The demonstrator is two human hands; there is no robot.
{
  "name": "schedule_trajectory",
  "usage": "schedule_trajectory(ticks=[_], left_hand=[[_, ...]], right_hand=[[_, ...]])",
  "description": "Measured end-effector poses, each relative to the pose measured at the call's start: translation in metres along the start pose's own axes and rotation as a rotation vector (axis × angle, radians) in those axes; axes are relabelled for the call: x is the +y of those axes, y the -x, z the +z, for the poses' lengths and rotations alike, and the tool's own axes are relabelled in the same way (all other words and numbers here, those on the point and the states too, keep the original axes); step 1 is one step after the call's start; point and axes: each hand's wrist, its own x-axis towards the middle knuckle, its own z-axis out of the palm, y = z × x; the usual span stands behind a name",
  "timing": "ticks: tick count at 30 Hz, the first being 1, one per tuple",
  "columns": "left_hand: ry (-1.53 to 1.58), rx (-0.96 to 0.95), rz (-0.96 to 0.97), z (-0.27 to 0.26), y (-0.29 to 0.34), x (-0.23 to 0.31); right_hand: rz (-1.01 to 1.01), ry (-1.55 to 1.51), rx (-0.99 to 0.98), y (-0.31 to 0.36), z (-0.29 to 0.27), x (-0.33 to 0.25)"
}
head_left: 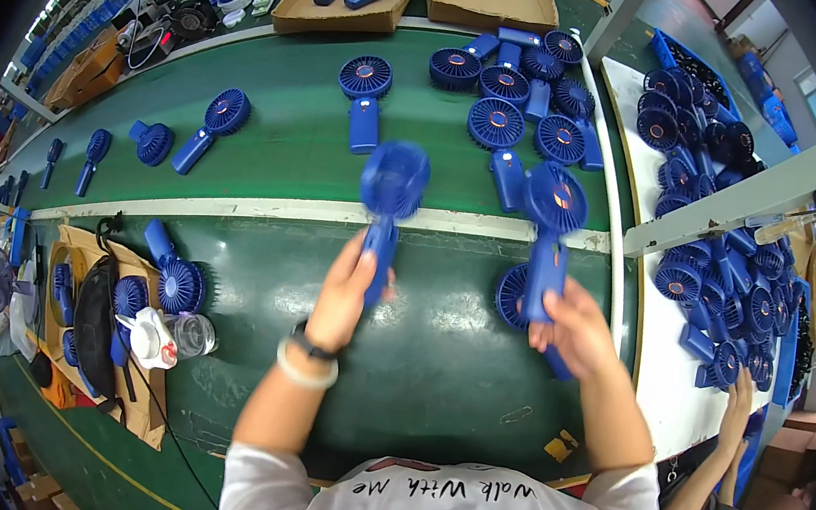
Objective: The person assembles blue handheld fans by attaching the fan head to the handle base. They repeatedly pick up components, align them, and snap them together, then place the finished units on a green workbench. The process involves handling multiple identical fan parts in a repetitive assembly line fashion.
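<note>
My left hand (337, 292) is closed round the handle of a blue handheld fan (395, 181), whose round head points away from me and is smeared by motion. In my right hand (576, 333) is a second blue handheld fan (556, 201), gripped by the lower handle and held upright over the bench. Another blue fan (510, 295) lies on the green bench (426, 358), partly hidden by the right-hand fan. Beyond the bench, a cluster of blue fans (496, 123) rests at the right end of the green belt (278, 160), and a single fan (366, 77) lies left of it.
More fans (228, 112) are strung leftward along the belt. A cardboard box (150, 397) with fans, a black pouch (97, 320) and a clear jar (195, 334) stand at left. Heaped fans cover a white table (650, 383) at right, where a co-worker's arm (731, 423) reaches. A metal post (758, 184) crosses there.
</note>
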Motion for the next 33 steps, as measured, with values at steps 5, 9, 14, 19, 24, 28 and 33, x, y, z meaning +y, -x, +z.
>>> schedule_trajectory(ticks=[5, 9, 14, 19, 24, 28, 33], left_hand=[[0.813, -0.245, -0.124, -0.007, 0.067, -0.017], [1.004, -0.341, -0.095, -0.013, 0.069, -0.028], [1.053, -0.371, -0.043, -0.025, 0.076, -0.031], [1.104, -0.459, -0.041, -0.025, 0.074, -0.029], [1.037, -0.392, -0.013, -0.028, 0.072, -0.029], [0.707, -0.227, 0.075, -0.024, 0.073, -0.027], [0.269, 0.048, 0.104, -0.014, 0.072, -0.04]], right_hand=[[-0.171, 0.074, 0.08, -0.135, 0.003, -0.079], [-0.814, 0.117, 0.157, -0.185, 0.024, -0.135], [-0.83, 0.847, 0.017, -0.106, 0.115, -0.036], [-0.839, 1.281, -0.282, -0.041, 0.114, 0.072], [-0.818, 1.524, -0.573, 0.0, 0.109, 0.114], [-0.724, 1.863, -0.36, -0.043, 0.102, 0.093], [-0.893, 1.327, 0.349, -0.144, 0.09, 0.051]])
